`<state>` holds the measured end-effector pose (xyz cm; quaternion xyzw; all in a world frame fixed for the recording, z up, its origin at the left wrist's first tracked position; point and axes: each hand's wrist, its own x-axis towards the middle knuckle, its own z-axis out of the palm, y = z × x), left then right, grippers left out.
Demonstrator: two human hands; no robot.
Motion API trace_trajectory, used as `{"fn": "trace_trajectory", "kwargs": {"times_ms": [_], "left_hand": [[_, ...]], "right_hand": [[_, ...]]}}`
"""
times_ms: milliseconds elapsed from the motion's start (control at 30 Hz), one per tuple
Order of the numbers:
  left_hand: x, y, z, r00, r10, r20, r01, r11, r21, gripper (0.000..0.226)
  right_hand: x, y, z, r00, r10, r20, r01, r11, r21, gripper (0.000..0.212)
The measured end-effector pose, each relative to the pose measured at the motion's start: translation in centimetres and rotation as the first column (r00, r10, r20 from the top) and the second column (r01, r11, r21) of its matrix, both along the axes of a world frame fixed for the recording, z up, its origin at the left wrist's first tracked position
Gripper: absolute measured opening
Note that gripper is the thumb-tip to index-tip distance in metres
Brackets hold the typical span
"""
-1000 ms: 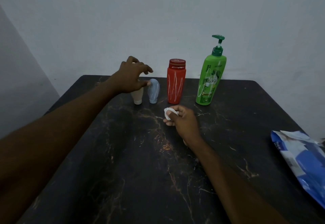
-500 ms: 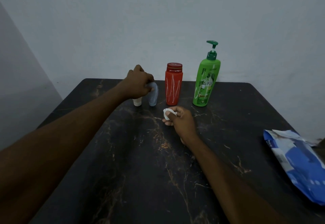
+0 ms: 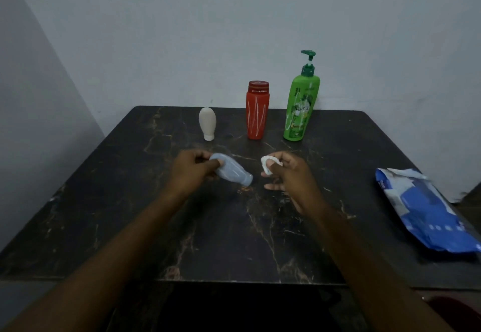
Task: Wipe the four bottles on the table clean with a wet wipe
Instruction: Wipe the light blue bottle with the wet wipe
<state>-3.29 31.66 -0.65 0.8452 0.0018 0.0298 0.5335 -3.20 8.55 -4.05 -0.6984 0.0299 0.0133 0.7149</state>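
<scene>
The left hand [image 3: 194,172] curls around the rounded end of the pale blue bottle [image 3: 233,172], holding it low over the middle of the surface [image 3: 234,240]. The bottle's long axis slants down to the right, with the cap end pointing at the right hand [image 3: 291,172]. A small gap lies between the cap and the crumpled wet wipe [image 3: 268,163], which the right hand pinches between thumb and fingertips. A short move left should bring the wipe onto the bottle.
</scene>
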Motion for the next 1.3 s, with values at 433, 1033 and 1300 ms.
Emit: {"fn": "trace_trajectory", "kwargs": {"times_ms": [433, 1033, 1300], "left_hand": [[-6.3, -3.6, -4.7, 0.98, -0.197, -0.007, 0.184, 0.927, -0.327, 0.038], [-7.0, -4.1, -5.9, 0.973, -0.203, 0.112, 0.183, 0.969, 0.165, 0.057], [-7.1, -4.2, -6.1, 0.971, -0.21, 0.115, 0.19, 0.968, 0.166, 0.058]], "right_hand": [[-6.9, -1.7, -1.5, 0.989, -0.082, 0.123, 0.112, 0.959, -0.26, 0.009], [-8.4, -2.1, -2.8, 0.888, -0.237, 0.395, 0.416, 0.779, -0.47, 0.021], [-9.2, -1.7, -3.2, 0.901, -0.175, 0.397, 0.399, 0.694, -0.599, 0.023]]}}
